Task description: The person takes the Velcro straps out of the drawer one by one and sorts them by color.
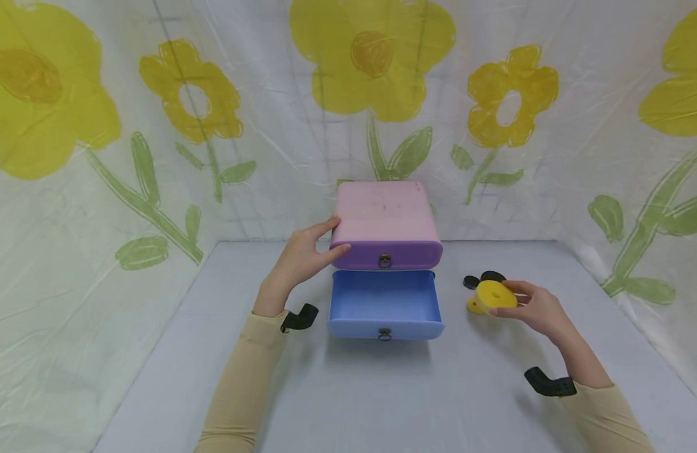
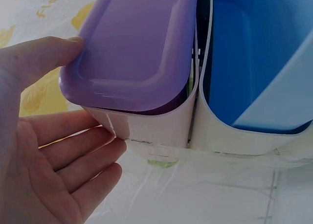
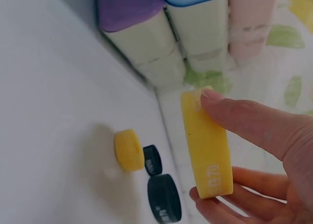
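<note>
A stacked drawer box has a pink top (image 1: pixel 385 211), a closed purple drawer (image 1: pixel 360 255) and a blue drawer (image 1: pixel 356 329) pulled out below it. My left hand (image 1: pixel 300 258) rests against the upper tier's left side. In the left wrist view its thumb touches the edge of the purple front, with nearly straight fingers along the pink casing (image 2: pixel 151 131). Off to the right, my right hand (image 1: pixel 543 308) pinches a thick yellow disc (image 1: pixel 496 296) by its edge, thumb opposite the fingers. That disc has a centre hole and printed white marks on its rim (image 3: pixel 208 145).
On the table (image 1: pixel 377 402) beside the box lie a smaller yellow disc (image 3: pixel 128 150), a small black disc (image 1: pixel 470 282) and a larger black disc (image 3: pixel 165 198). Behind stands a white curtain (image 1: pixel 280 157) with yellow flowers. A lower purple drawer (image 3: pixel 129 9) shows in the right wrist view.
</note>
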Available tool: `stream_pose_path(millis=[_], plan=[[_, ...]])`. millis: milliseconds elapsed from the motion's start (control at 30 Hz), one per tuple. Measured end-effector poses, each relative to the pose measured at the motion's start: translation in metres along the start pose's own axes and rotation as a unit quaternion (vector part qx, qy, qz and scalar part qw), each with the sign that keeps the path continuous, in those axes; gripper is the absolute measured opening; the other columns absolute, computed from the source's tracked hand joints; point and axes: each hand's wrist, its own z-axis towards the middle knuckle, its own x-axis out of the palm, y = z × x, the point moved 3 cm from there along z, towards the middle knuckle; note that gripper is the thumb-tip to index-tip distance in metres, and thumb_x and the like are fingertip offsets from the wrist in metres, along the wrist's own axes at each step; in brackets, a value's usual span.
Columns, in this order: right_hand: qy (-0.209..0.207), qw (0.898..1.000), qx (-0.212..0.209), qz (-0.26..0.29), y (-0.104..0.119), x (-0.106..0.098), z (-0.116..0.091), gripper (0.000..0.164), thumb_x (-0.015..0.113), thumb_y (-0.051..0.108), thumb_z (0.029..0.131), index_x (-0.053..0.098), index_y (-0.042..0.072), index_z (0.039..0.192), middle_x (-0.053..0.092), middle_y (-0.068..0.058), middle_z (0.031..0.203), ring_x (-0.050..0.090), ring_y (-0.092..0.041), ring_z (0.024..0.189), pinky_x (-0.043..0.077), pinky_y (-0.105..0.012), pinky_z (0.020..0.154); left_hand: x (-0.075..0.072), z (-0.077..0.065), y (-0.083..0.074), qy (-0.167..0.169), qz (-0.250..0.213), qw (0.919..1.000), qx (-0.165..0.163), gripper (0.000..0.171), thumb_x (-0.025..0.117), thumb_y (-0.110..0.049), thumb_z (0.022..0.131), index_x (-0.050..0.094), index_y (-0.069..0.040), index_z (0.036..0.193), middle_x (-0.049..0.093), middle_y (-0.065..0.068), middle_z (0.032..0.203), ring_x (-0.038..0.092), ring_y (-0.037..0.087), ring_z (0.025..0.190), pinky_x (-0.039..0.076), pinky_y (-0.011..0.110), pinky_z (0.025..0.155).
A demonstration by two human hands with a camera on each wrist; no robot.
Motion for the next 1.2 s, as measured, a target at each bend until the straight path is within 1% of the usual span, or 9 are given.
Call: stream_pose_path(millis=[467,900,1200], plan=[[0.005,0.999,0.028,0.015,-0.024,0.004,0.002,0.094,0.075,0.051,0.076,0.037,-0.003,0.142,0.036,-0.031,0.144,0.044,-0.050,0.124,0.042,-0.062,0.094,0.000,0.000,-0.001,-0.004,-0.002,1.0000,0.004,0.071,0.065,-0.052,0.084,0.046,-0.014,0.142,0.046,0.001,0.144,0.044,0.022,0.133,0.038,0.041,0.109],[0.008,0.998,0.062,0.007,-0.048,0.008,0.005,0.096,0.073,0.054,0.076,0.034,-0.003,0.144,0.033,-0.032,0.144,0.040,-0.051,0.125,0.041,-0.062,0.094,-0.001,-0.001,-0.002,-0.003,-0.002,1.0000,0.002,0.071,0.064,-0.051,0.085,0.046,-0.013,0.142,0.046,0.000,0.144,0.044,0.021,0.133,0.038,0.040,0.109],[0.009,0.997,0.073,0.004,-0.059,0.011,0.007,0.096,0.072,0.053,0.077,0.033,-0.003,0.144,0.033,-0.033,0.144,0.040,-0.051,0.124,0.041,-0.060,0.095,0.000,-0.001,-0.001,-0.001,-0.006,1.0000,0.002,0.071,0.064,-0.052,0.085,0.045,-0.014,0.142,0.045,0.000,0.145,0.043,0.021,0.134,0.037,0.040,0.109]])
